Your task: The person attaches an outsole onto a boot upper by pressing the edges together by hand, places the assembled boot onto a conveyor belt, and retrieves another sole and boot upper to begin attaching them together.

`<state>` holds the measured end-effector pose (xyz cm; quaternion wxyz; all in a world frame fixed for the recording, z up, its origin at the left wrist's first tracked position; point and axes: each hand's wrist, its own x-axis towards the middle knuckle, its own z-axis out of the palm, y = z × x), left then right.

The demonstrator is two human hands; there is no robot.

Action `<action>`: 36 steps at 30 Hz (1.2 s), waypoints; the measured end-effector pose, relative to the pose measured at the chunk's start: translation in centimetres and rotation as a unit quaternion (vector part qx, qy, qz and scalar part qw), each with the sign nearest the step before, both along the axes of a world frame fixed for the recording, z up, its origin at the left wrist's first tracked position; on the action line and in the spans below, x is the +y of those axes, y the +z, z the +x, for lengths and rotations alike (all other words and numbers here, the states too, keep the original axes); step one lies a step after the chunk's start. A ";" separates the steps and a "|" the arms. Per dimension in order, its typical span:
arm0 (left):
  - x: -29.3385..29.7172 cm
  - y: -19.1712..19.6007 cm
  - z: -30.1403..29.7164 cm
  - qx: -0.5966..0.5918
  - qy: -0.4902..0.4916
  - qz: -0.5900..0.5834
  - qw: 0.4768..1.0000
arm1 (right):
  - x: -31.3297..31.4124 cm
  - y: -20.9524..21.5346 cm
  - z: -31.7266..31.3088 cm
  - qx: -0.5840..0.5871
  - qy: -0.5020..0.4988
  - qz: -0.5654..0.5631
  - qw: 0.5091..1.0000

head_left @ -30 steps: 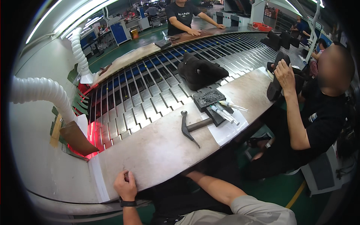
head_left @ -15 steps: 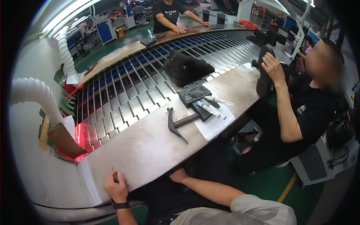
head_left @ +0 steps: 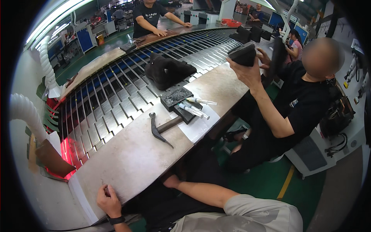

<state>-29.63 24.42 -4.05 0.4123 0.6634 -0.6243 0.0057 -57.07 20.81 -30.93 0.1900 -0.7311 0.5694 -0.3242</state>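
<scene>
L hand [head_left: 108,201] left of cobbler's hammer [head_left: 155,131], fingers curled together — prob. idle; any grasp needs uncurling. R hand [head_left: 172,181]: fingers hidden — can't tell.

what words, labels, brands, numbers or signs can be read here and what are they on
Far person's black T-shirt: pale chest lettering, not copied out here.
Black shirt of the co-worker at right: small pale print, too small to read.
Syringes: any markings are too small to read.
Hammer: no lettering visible.
</scene>
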 end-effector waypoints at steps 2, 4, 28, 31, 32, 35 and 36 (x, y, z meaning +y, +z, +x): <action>1.2 0.0 1.8 -0.007 0.023 0.007 1.000 | 0.0 4.5 1.7 0.054 0.061 0.320 0.944; 0.9 -0.1 1.6 -0.013 0.019 -0.001 1.000 | 0.5 4.5 1.5 0.115 0.101 0.329 0.932; 1.4 1.4 1.0 -0.015 0.014 -0.008 1.000 | 2.8 -2.6 1.7 0.357 0.388 0.320 0.788; 2.0 1.6 2.0 -0.019 0.030 -0.004 0.999 | 2.6 0.8 2.6 0.333 0.363 0.353 0.795; 1.9 1.6 1.9 -0.017 0.030 -0.008 0.999 | 2.7 1.1 2.1 0.336 0.361 0.352 0.796; 1.7 1.6 1.4 -0.021 0.015 -0.014 1.000 | 3.1 1.9 1.2 0.295 0.314 0.357 0.829; 1.4 1.6 1.0 -0.020 0.008 -0.027 0.999 | 3.1 2.1 0.9 0.297 0.308 0.353 0.832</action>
